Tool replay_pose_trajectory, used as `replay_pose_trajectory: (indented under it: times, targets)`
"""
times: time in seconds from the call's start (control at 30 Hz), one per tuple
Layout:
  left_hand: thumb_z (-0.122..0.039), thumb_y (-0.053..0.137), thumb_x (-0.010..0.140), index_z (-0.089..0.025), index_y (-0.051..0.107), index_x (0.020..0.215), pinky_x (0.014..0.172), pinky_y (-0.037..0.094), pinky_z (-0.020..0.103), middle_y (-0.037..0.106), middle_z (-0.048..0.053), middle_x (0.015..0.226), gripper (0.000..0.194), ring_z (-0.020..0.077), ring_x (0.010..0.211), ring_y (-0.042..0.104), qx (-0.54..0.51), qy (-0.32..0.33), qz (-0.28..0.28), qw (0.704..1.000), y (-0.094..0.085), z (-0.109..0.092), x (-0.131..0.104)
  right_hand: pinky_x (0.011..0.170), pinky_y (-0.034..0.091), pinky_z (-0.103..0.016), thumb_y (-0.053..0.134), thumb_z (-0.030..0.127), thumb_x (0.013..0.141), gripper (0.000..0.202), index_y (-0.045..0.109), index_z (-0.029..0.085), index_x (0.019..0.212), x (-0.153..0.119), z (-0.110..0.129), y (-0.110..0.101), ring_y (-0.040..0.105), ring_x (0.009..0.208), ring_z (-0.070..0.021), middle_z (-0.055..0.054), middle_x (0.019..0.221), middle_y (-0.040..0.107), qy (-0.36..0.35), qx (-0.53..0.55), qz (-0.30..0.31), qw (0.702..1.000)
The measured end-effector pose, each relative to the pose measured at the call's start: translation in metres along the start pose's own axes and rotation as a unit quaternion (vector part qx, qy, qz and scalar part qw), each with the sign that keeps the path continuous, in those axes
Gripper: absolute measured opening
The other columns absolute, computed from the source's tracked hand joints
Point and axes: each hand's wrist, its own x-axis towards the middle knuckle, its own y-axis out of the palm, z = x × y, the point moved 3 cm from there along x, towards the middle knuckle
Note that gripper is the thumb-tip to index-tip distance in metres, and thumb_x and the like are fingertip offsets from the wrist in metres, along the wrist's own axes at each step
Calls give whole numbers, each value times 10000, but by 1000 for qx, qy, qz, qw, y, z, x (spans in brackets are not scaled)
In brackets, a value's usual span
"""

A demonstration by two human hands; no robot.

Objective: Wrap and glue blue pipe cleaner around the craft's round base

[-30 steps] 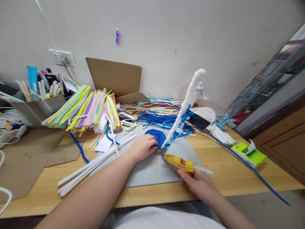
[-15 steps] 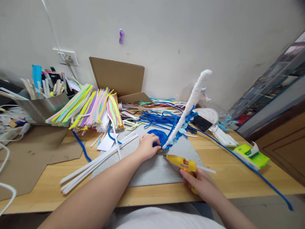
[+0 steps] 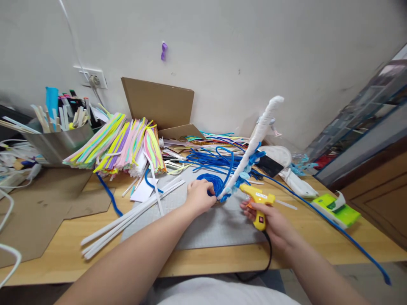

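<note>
A blue coiled disc (image 3: 210, 181) lies on the grey mat (image 3: 203, 233). My left hand (image 3: 200, 195) is on its near edge, fingers curled at the foot of a tall white wrapped stem (image 3: 257, 137). Blue petal-like pieces (image 3: 244, 176) run along the stem's right side, and the stem leans to the right. In my right hand (image 3: 270, 216) is a yellow glue gun (image 3: 258, 197), a white glue stick out of its back and its nozzle pointing left near the blue pieces. What my left fingertips pinch is mostly hidden.
White sticks (image 3: 133, 218) and bundled colourful pipe cleaners (image 3: 127, 146) lie left of the mat. Behind are blue pipe cleaners (image 3: 206, 157) and cardboard (image 3: 159, 103). To the right are a green packet (image 3: 337, 209) and a long blue strand (image 3: 346, 235).
My right hand has raised the glue gun and turned it, moving its nozzle up and right, away from the stem's foot. The gun's black cord now shows. My left hand has barely moved.
</note>
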Motion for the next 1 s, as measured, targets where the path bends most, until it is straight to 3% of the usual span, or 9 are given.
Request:
replay_pose_trajectory:
  times: [0.13, 0.23, 0.4, 0.5, 0.6, 0.77, 1.0]
  targets:
    - [-224, 641, 640, -232, 601, 675, 901, 305, 390, 622, -34, 874, 53, 203, 957, 511, -15, 1, -15, 1000, 1, 0, -3, 521, 479, -180, 692, 162, 638, 182, 634, 159, 811, 19, 9, 7, 602, 653, -113, -33, 801, 658, 26, -17, 45, 999]
    - [-205, 618, 648, -231, 599, 683, 906, 298, 390, 622, -32, 881, 48, 196, 964, 504, -32, 3, -19, 999, 2, 1, -5, 413, 364, -168, 673, 275, 709, 166, 626, 145, 801, 29, 23, 3, 479, 478, -73, 8, 604, 576, 13, -122, 125, 985]
    - [-204, 615, 652, -229, 590, 691, 882, 306, 386, 611, -30, 859, 53, 198, 962, 496, -43, -4, -31, 999, 4, 3, -8, 404, 287, -196, 520, 588, 802, 468, 618, 135, 735, 48, 61, -12, 399, 398, -76, 33, 445, 472, -18, -363, 160, 918]
    - [-199, 620, 655, -232, 590, 706, 895, 302, 388, 600, -31, 869, 67, 196, 968, 489, -48, -3, -30, 998, 5, 4, -9, 440, 291, -206, 533, 612, 773, 489, 638, 136, 733, 53, 79, -5, 427, 420, -85, 23, 466, 505, -19, -450, 192, 872]
    - [-191, 622, 656, -230, 576, 721, 920, 290, 397, 597, -31, 892, 88, 196, 979, 484, -56, 2, -31, 998, 4, 5, -10, 468, 297, -214, 549, 599, 749, 467, 644, 146, 687, 53, 87, 9, 430, 428, -93, 17, 449, 513, -7, -482, 208, 851]
    - [-188, 632, 652, -228, 561, 713, 947, 275, 408, 599, -32, 893, 102, 198, 980, 480, -69, 0, -27, 997, 3, 6, -9, 465, 279, -225, 545, 516, 733, 390, 633, 164, 589, 53, 84, 21, 389, 429, -99, 6, 399, 482, 17, -506, 210, 836]
    - [-163, 622, 649, -229, 558, 708, 945, 275, 409, 597, -29, 882, 108, 196, 969, 479, -90, -7, -24, 996, 2, 5, -8, 470, 326, -245, 593, 466, 637, 351, 525, 187, 434, 59, 83, 25, 435, 477, -123, -12, 453, 510, -6, -470, 203, 859]
